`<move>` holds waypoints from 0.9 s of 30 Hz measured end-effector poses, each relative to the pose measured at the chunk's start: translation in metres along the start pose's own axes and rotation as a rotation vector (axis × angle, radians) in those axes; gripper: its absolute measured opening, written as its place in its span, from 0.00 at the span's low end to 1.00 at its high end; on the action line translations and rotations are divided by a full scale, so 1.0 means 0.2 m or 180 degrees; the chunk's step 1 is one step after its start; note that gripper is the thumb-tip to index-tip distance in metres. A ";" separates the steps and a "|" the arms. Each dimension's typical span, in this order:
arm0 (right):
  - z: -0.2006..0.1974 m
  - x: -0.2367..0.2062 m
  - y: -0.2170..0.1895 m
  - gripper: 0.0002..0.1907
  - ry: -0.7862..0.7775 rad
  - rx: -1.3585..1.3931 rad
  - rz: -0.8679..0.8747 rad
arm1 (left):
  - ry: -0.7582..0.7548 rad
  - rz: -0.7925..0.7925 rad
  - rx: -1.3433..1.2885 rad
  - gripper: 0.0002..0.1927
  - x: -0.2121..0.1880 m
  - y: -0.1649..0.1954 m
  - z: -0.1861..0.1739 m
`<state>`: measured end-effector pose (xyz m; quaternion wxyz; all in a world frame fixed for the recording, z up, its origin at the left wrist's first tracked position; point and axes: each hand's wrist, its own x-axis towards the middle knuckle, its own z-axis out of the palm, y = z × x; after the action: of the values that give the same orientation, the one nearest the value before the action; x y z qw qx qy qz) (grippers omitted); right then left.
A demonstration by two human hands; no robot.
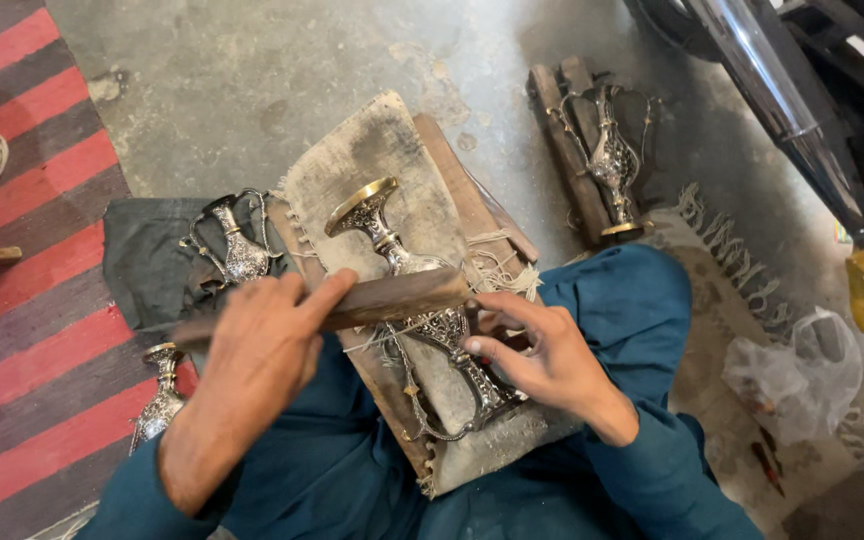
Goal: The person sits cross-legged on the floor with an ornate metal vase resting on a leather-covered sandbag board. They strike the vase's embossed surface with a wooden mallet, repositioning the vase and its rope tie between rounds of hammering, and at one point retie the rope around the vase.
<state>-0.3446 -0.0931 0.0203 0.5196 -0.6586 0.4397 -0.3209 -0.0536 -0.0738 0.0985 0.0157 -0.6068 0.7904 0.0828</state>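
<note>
1. Our left hand point(257, 345) keeps a full, tight grip on a long dark flat file-like tool point(352, 305), fingers wrapped over its near end and the thumb laid along the top; the tool lies crosswise over the work.
2. Our right hand point(542, 355) has a narrow grip: its fingertips point(474, 345) pinch and steady the body of an ornate silver metal vase with a brass-coloured flared mouth point(402, 265), just beside the far tip of the tool.
3. That vase lies tilted on its side on a worn grey cloth pad point(372, 150) over a wooden board point(452, 180), resting across our lap in blue-green cloth.
4. We judge that the step in hand is filing or smoothing the vase's midsection, with the tool touching the metal there.
5. We judge that the next stroke calls for a firm hold from the right hand so the vase does not roll, and for a level tool that clears the thin curled handles.
6. Counting left to right: one silver vase on the red-and-dark striped rug point(157, 405), one on a dark cloth point(237, 245), the one under our hands, and one on wooden slats point(612, 160) to the right, which makes four vases.
7. We count one tool, two hands, and one crumpled clear plastic bag point(797, 375) on the concrete floor point(222, 80).
</note>
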 end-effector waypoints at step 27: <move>-0.01 -0.07 0.02 0.21 -0.0179 0.0595 0.0380 | 0.0372 0.0202 -0.1820 0.34 -0.09 0.04 0.06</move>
<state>-0.3537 -0.0814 0.0174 0.6091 -0.5886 0.4315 -0.3103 -0.0570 -0.0522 0.0902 -0.2040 -0.5653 0.7532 0.2675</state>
